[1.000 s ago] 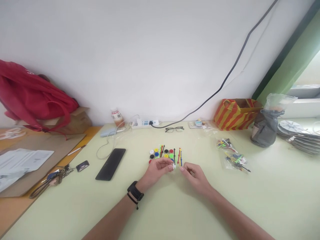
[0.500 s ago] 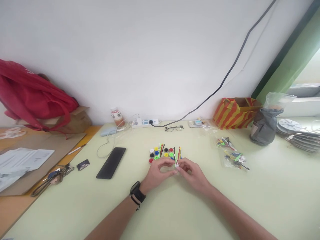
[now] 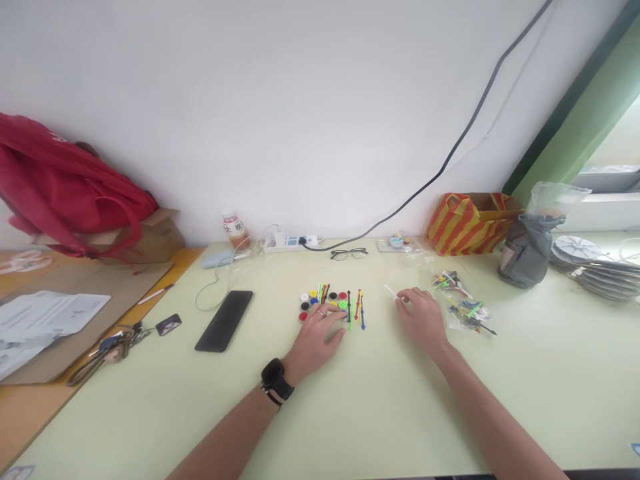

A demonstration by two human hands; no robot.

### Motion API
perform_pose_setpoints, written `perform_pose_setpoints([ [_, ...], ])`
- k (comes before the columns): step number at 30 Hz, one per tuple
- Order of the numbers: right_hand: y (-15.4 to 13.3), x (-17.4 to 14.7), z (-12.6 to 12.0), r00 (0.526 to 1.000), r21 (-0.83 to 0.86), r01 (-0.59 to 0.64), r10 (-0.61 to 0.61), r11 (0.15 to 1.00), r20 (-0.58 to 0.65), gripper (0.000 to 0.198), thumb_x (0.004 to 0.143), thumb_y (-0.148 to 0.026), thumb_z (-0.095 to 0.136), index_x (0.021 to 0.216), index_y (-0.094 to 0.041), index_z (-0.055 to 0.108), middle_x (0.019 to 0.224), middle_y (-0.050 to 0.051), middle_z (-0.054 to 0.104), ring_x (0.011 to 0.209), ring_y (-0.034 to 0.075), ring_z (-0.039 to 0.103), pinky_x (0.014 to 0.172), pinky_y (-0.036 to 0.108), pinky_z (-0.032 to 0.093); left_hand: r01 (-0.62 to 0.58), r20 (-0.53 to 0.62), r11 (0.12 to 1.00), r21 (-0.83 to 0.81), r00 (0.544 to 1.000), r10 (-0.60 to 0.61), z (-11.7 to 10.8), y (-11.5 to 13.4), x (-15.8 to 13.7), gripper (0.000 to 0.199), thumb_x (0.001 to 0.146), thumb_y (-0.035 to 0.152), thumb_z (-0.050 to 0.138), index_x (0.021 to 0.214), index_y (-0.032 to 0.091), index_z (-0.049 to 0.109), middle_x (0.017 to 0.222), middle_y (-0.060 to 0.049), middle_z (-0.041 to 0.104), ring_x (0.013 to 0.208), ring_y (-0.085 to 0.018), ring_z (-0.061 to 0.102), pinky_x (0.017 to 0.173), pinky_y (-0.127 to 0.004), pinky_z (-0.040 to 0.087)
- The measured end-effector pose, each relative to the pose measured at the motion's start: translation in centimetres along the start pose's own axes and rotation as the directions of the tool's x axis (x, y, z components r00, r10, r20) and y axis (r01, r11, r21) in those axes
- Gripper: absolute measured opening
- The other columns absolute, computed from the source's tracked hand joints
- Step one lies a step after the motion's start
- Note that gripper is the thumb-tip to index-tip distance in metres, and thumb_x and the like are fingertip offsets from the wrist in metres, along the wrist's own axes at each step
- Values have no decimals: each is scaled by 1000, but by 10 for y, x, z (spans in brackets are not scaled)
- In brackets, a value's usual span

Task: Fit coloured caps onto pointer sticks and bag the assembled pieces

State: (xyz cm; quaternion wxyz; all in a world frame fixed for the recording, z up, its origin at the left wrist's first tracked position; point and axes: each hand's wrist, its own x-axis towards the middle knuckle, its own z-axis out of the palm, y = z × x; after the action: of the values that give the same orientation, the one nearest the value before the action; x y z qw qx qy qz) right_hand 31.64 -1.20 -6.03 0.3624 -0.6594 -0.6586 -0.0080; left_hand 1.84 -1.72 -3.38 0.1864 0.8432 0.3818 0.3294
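My right hand (image 3: 424,323) pinches a thin white plastic stick (image 3: 391,291), which points away to the left just above the table. It looks like the arrow-shaped pieces nearby, though its tip is too blurred to make out. My left hand (image 3: 316,339) rests over the lower part of a group of small round coloured discs, its fingers stretched and apart. The index fingertip is at a blue disc (image 3: 344,315). Beside it lie a black arrow (image 3: 349,305), a red arrow (image 3: 357,305) and a blue arrow (image 3: 363,317). More arrows stand between the disc columns.
To the right lie clear bags (image 3: 470,315) of coloured arrows. Left of my left hand is a black phone (image 3: 225,321). Glasses (image 3: 349,253), a power strip (image 3: 290,243) and a bottle (image 3: 235,231) are near the wall. A striped bag (image 3: 460,227) stands at back right.
My hands were together over the discs, both at a light-coloured stick. Now the right hand has moved right with the white stick, and the left has spread over the discs.
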Motion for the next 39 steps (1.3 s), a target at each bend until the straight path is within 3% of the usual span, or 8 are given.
perform_pose_setpoints([
  [4, 0, -4, 4, 998, -146, -4, -5, 989, -60, 16, 94, -28, 58, 102, -22, 70, 100, 11, 71, 101, 33, 58, 83, 46, 43, 8, 23, 1000, 15, 1000, -8, 0, -3, -1, 34, 98, 23, 59, 131, 27, 67, 128, -8, 65, 122, -29, 55, 111, -54, 43],
  [10, -32, -15, 13, 949, 170, 302, -313, 938, 42, 20, 98, -20, 54, 108, -24, 72, 99, 9, 68, 99, 28, 58, 89, 44, 48, -16, 22, 999, 28, 1000, 15, 1, -3, 0, 26, 98, 23, 59, 120, 25, 71, 127, -9, 66, 120, -29, 55, 108, -53, 43],
  [14, -46, -20, 16, 902, 216, 360, -398, 908, 167, 26, 97, -14, 52, 111, -25, 72, 102, 10, 68, 100, 28, 58, 87, 43, 49, -8, 13, 1000, 1, 1000, 8, 0, -1, 2, 17, 97, 21, 61, 110, 24, 72, 118, -6, 70, 113, -28, 54, 103, -48, 46],
  [23, -37, -18, 17, 904, 256, 316, -372, 914, 211, 17, 93, -10, 57, 99, -22, 67, 98, 8, 70, 97, 26, 60, 87, 42, 49, -13, 82, 999, -53, 996, 17, -1, -4, 2, 22, 98, 22, 62, 119, 27, 69, 114, -4, 71, 112, -26, 56, 103, -44, 47],
  [29, -40, -18, 9, 905, 290, 275, -348, 917, 243, 15, 94, -10, 53, 93, -23, 60, 95, 6, 67, 95, 25, 60, 87, 40, 49, 7, 68, 991, -132, 998, 2, -1, -2, 2, 10, 94, 25, 69, 105, 24, 69, 112, -5, 69, 112, -25, 60, 104, -44, 46],
  [33, -41, -17, 5, 932, 330, 242, -314, 912, 183, 9, 95, -16, 53, 92, -24, 55, 97, 6, 66, 98, 26, 59, 91, 42, 48, 75, 47, 965, -252, 997, -65, -1, -3, 2, 9, 94, 26, 68, 101, 22, 67, 100, -4, 72, 94, -21, 65, 89, -38, 54],
  [36, -45, -18, 5, 961, 412, 150, -231, 899, 154, 7, 100, -24, 48, 94, -24, 53, 97, 7, 64, 98, 26, 59, 89, 42, 48, 127, 23, 934, -335, 992, -127, 1, -6, 3, 14, 93, 29, 69, 105, 20, 70, 100, -5, 75, 85, -19, 68, 82, -35, 57],
  [39, -53, -21, 3, 966, 538, -10, -131, 843, 224, 14, 105, -33, 41, 97, -25, 49, 86, 3, 58, 79, 21, 56, 72, 35, 49, 181, 32, 879, -442, 982, -186, 5, -8, 4, 21, 89, 31, 74, 106, 18, 73, 101, -7, 77, 87, -21, 71, 84, -36, 60],
])
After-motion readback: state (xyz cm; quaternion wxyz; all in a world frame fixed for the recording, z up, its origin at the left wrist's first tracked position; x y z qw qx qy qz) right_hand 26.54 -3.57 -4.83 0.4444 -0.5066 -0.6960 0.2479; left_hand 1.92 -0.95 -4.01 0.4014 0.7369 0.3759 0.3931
